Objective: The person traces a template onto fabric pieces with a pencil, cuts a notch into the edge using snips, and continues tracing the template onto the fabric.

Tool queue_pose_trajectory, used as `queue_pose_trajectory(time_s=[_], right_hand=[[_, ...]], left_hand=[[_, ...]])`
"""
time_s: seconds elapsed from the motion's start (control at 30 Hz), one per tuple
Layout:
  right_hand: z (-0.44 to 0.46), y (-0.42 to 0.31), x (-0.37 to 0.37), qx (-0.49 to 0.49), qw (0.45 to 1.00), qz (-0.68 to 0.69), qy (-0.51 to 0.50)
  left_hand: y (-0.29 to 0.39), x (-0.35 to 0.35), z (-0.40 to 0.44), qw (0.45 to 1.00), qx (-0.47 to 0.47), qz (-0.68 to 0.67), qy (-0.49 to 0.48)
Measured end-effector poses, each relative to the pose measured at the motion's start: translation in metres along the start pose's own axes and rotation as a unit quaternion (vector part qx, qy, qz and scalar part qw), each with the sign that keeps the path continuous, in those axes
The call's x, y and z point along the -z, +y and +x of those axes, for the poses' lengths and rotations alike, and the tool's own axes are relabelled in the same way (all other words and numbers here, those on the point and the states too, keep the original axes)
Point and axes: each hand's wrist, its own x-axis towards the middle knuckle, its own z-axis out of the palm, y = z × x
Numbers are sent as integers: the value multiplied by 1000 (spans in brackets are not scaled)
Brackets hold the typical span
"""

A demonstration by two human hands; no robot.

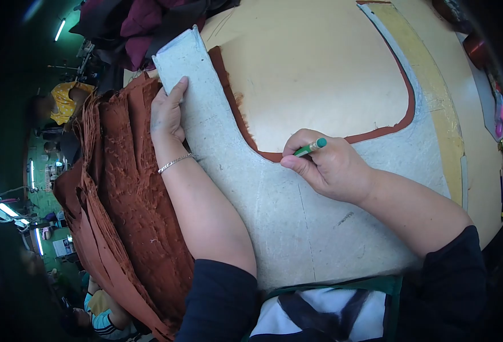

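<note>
Now, right grip (332, 168) clamped on green pencil (304, 150) at inner curve of pale template (274, 222); left grip (168, 111) thumb atop template, closure can't tell. Light left pressure could let template slip over rust cloth (377, 133).

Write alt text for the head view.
A person's right-hand grip holds a green pencil at the curved inner edge of a large pale template; the left-hand grip is on the template's upper-left strip, thumb on top. A rust-brown cloth border shows along that inner edge, and a frayed fabric pile lies to the left.
</note>
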Motion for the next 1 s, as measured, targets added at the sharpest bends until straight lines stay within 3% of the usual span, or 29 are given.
queue_pose_trajectory(time_s=[0.13, 0.27, 0.37, 0.5, 0.6, 0.7, 0.8, 1.0], right_hand=[[0, 1, 0, -3, 1000, -1, 0], [-1, 0, 0, -8, 1000, -2, -1], [-1, 0, 1, -17, 1000, 3, -10], [-1, 0, 0, -5, 1000, 13, -4], [-1, 3, 3, -8, 1000, 25, -6], [-2, 2, 2, -31, 999, 25, -25], [3, 1, -1, -47, 998, 41, -21], [39, -3, -18, -94, 993, 47, -50]], left_hand=[[13, 2, -4, 998, -48, -10, 26], [14, 0, -3, 987, -138, 62, 57], [8, -1, 2, 965, -118, 221, 74], [1, -17, -3, 830, -229, 503, 79], [-5, -25, -20, 784, -170, 595, -57], [-22, -27, -57, 798, -147, 575, -100], [-46, -37, -86, 774, -159, 613, 27], [-49, -37, -82, 812, -144, 564, 40]])
